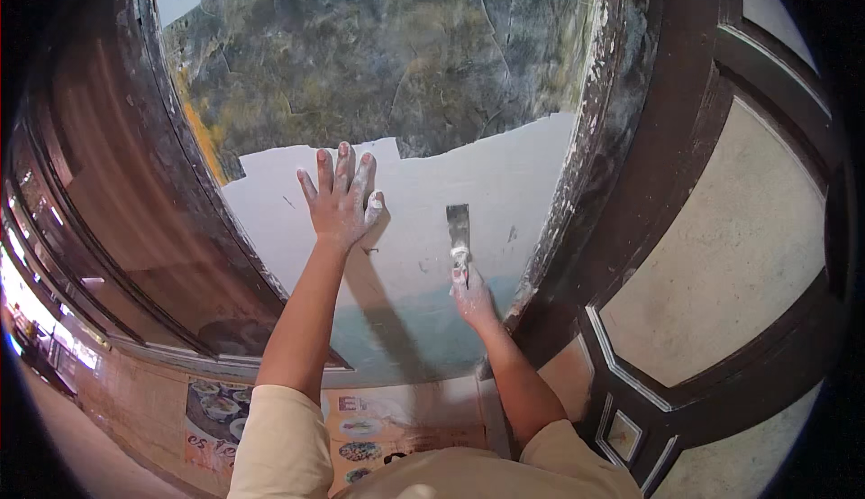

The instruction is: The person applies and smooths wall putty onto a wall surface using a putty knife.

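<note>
Head view: person's L hand (341, 210) is pressing on the white part of the wall (414, 201), fingers spreading wide, nothing grasped; fingertips are reaching just past the ragged upper edge of the white, where a dark mottled layer (378, 57) is showing above; white smears are covering the fingers & thumb; R hand (471, 299), also smeared, is gripping a scraper (459, 228) by its whitened handle, the flat blade pointing up the wall; scraper is sitting to the right of L hand, well apart, in front of the white part; can't quite tell from this angle if the blade is touching.

Lower down, the white is giving way to a blue-grey band (423, 341); L arm's shadow is falling across it; worn dark frame (577, 183) w/ flaking paint is bordering the wall on the right; beyond it a dark door (662, 228) w/ pale panels is standing; printed sheets (410, 438) w/ food pics are lying on the floor below; pale sleeves (281, 440) are covering the upper arms.
</note>
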The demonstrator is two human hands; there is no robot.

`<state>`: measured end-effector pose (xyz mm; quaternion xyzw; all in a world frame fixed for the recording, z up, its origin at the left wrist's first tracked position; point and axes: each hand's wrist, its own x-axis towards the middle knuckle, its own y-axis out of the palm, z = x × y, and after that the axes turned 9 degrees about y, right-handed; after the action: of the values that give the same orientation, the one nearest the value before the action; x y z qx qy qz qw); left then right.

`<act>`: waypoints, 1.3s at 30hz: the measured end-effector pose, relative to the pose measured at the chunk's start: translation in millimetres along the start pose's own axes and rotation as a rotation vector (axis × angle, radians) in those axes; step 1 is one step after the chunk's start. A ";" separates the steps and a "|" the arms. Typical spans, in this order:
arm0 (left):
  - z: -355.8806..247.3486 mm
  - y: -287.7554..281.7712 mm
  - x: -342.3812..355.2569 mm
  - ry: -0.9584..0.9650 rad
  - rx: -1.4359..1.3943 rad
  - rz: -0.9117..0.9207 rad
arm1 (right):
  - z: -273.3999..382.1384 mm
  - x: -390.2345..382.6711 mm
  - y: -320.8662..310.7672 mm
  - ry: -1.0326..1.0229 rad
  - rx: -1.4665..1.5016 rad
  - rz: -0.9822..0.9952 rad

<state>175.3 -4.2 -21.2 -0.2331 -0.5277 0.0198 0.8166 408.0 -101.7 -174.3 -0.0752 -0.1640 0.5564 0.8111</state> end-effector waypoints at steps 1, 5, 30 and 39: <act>-6.2 2.9 0.1 0.003 -0.016 -0.001 | -25.5 -3.1 5.1 0.013 -0.010 -0.013; 6.6 2.4 -10.9 0.020 -0.004 -0.028 | 44.6 5.4 -3.5 -0.004 0.120 0.092; 4.4 3.0 -3.4 0.000 0.005 -0.040 | 9.1 -6.8 1.6 0.008 -0.080 -0.004; 5.6 3.7 -7.5 -0.017 0.024 -0.045 | 56.0 26.0 -17.4 -0.024 0.051 0.120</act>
<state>167.9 -1.0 -27.2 -0.2112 -0.5392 0.0099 0.8152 412.2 -87.3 -111.9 -0.0575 -0.1546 0.6090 0.7759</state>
